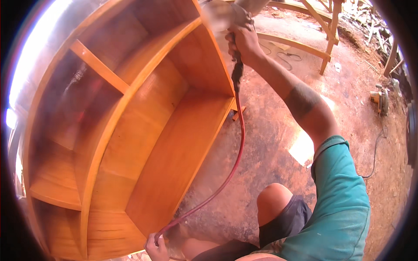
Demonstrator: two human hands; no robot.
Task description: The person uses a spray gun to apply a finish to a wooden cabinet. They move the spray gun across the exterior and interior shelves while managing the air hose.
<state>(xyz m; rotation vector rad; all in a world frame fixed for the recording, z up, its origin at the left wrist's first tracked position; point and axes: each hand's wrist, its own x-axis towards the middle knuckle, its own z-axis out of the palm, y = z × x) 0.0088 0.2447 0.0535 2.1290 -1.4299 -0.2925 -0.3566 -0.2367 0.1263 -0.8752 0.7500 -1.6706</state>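
My right hand [242, 43] is raised at the top, wrapped round a spray gun [237, 15] beside the upper right corner of an orange wooden shelf unit [174, 141]. A pale haze surrounds the gun's upper part. From the gun's handle a red hose [241, 143] runs down in a curve to my left hand [155, 247], which grips it at the bottom, by the unit's lower right corner. The unit has several compartments, with a glossy, streaked finish.
A wooden frame [296, 45] stands at the back right over loose cables. A power tool [379, 99] with a cord lies on the stained floor [222, 209] at the right, near a pile of wood scraps [379, 28]. My bare knee [274, 202] is below.
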